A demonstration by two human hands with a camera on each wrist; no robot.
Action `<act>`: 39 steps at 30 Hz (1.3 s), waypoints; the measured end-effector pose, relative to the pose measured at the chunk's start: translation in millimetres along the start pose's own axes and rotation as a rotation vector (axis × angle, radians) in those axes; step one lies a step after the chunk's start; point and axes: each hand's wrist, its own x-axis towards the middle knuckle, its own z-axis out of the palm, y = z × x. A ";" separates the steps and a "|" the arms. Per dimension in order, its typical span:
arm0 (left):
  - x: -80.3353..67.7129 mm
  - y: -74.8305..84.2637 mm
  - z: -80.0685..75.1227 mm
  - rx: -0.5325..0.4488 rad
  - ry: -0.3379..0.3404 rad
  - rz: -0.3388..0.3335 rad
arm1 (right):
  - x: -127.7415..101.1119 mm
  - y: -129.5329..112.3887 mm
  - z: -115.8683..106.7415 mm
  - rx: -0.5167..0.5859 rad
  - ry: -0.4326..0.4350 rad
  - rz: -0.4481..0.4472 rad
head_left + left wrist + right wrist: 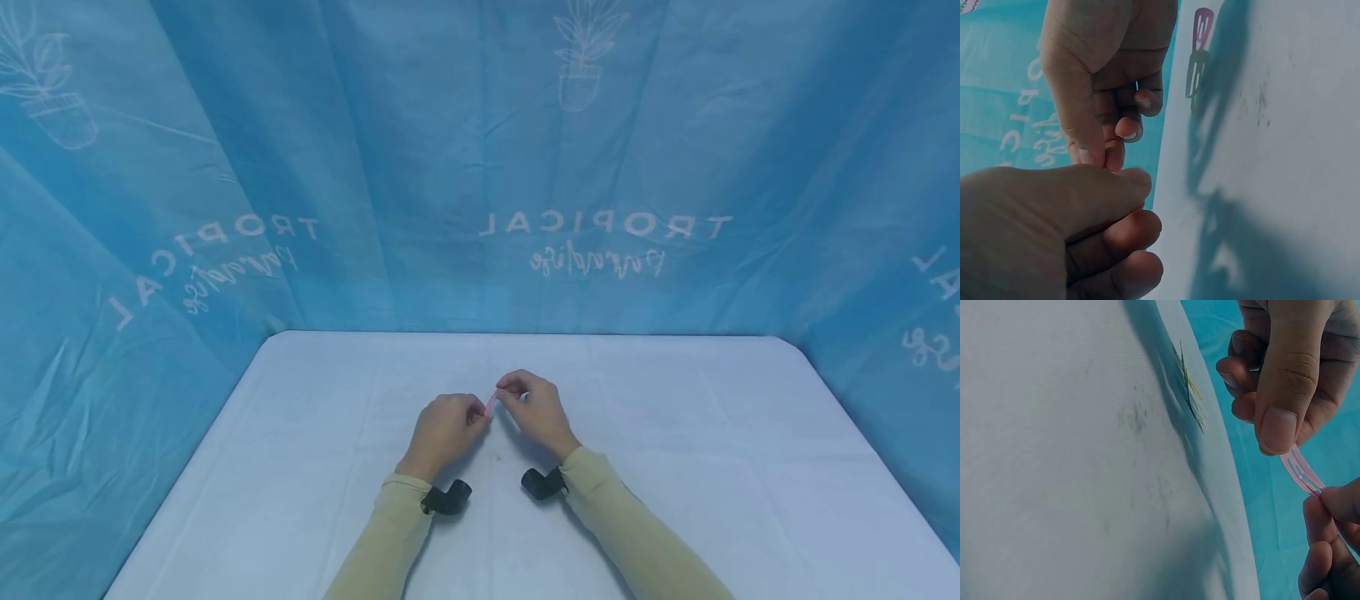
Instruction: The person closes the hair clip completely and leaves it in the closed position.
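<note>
A pink snap hair clip [491, 405] is stretched between my two hands above the white table. My left hand [445, 427] pinches its lower end between thumb and fingers. The upper end is pinched by my right hand [536, 412]. In the right wrist view the clip [1301, 470] shows a slotted, slightly bowed body, with the left hand [1297, 369] above and the right hand [1341, 531] at lower right. The left wrist view shows both hands meeting, the left hand [1066, 219] in front, and the clip is mostly hidden there.
On the white table [675, 467], the left wrist view shows a purple hair clip [1202, 28] and an olive-green hair clip [1197, 72] overlapping end to end. Slender green and yellow pieces [1188, 387] appear in the right wrist view. Blue printed curtains [420, 167] surround the table.
</note>
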 end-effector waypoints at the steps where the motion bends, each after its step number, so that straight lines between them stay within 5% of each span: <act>1: 0.0 -0.4 -0.7 0.006 -0.007 -0.003 | 0.6 0.2 0.9 0.006 -0.004 0.003; 18: 0.6 -9.0 -5.7 0.008 -0.070 -0.030 | 7.7 -2.9 11.5 0.000 -0.083 0.076; 39: -2.2 -22.8 -14.8 -0.026 -0.044 -0.111 | 8.7 -6.8 25.6 -0.061 -0.182 0.073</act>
